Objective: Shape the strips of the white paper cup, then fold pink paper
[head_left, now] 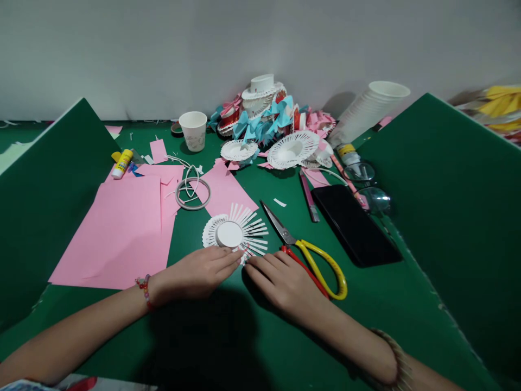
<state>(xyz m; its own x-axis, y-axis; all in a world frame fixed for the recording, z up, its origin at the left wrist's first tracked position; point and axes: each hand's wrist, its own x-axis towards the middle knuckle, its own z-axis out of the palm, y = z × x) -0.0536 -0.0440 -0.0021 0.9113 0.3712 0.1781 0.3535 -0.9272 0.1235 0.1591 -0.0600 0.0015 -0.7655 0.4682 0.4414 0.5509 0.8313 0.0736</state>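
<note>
A white paper cup [230, 234], its wall cut into narrow strips, lies spread like a flower on the green table, base facing up. Strips on its left curl into a scalloped edge; those at the upper right stick out straight. My left hand [201, 271] is closed at its near edge, fingertips on the strips beside the base. My right hand [283, 279] pinches strip ends at the lower right, its fingertips close to the left ones. Just beyond my right hand lie scissors [299, 241] with red and yellow handles, blades parted.
Pink paper sheets [118, 228], a glue stick [122, 164] and a tape ring [193, 194] lie left. Finished paper-cup crafts [264, 117] pile up behind. On the right are a phone [354, 225], cutter knife [309, 196], glasses [372, 198] and stacked cups [368, 111]. Green partitions [459, 217] flank the table.
</note>
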